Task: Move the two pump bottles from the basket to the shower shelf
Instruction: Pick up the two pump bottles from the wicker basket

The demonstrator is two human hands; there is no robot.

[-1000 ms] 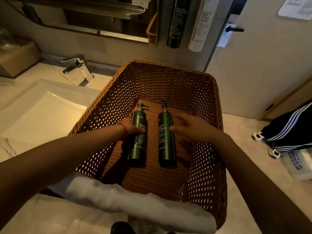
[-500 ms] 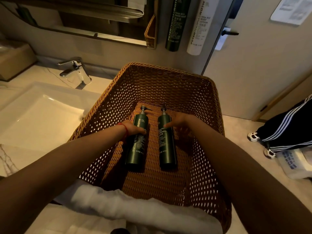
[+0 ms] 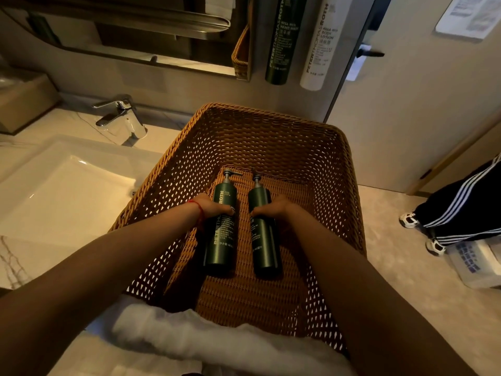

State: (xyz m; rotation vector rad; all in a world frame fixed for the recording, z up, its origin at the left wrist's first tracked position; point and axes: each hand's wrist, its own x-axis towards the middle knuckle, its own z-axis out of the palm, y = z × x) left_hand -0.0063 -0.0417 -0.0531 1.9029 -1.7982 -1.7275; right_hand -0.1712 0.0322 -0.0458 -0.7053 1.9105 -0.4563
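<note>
Two dark green pump bottles lie side by side on the floor of a brown wicker basket (image 3: 349, 169), pumps pointing away from me. My left hand (image 3: 212, 206) is wrapped around the upper part of the left bottle (image 3: 220, 240). My right hand (image 3: 272, 208) grips the right bottle (image 3: 264, 242) at about the same height. Both bottles still rest on the basket bottom. No shower shelf is in view.
A white sink (image 3: 62, 191) with a chrome tap (image 3: 119, 115) lies to the left. A white towel (image 3: 206, 337) hangs over the basket's near rim. Two bottles (image 3: 282, 39) hang on the wall above. A person's legs and shoes (image 3: 439, 226) stand at right beside a white box (image 3: 477, 264).
My right hand has moved left from beside the right bottle and closed around it. My left hand has kept its hold on the left bottle. The camera has tilted slightly.
</note>
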